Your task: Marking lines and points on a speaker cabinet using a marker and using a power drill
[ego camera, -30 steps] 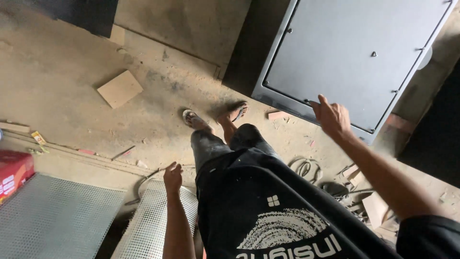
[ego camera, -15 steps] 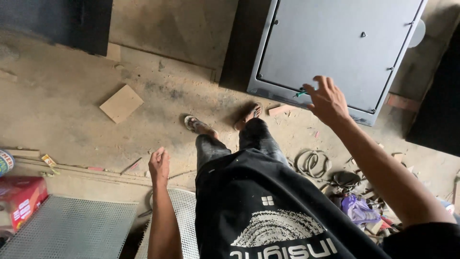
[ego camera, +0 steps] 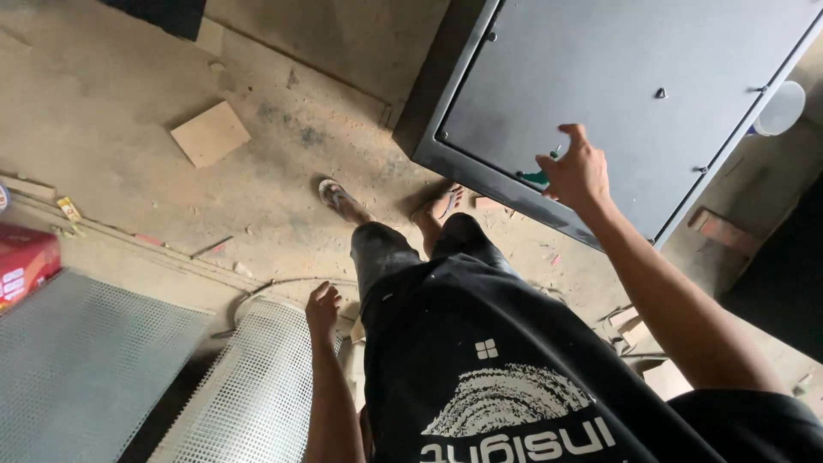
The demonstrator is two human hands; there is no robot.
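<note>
At the far left a red cardboard box lies on the dusty floor beside 2 grey perforated metal sheets, the narrower one running up toward the person's legs. Further up the floor rests a flat square piece of tan cardboard. The left hand hangs loose at the person's side, fingers slack and holding nothing, just above the edge of the narrower mesh sheet. The person stands in sandals, with a black printed shirt filling the lower middle. To the right, the right hand is raised against the lower edge of a large dark grey metal cabinet door, fingers curled around a small green-handled tool that rests on the panel's face. Scraps of wood lie near the door's right corner.
</note>
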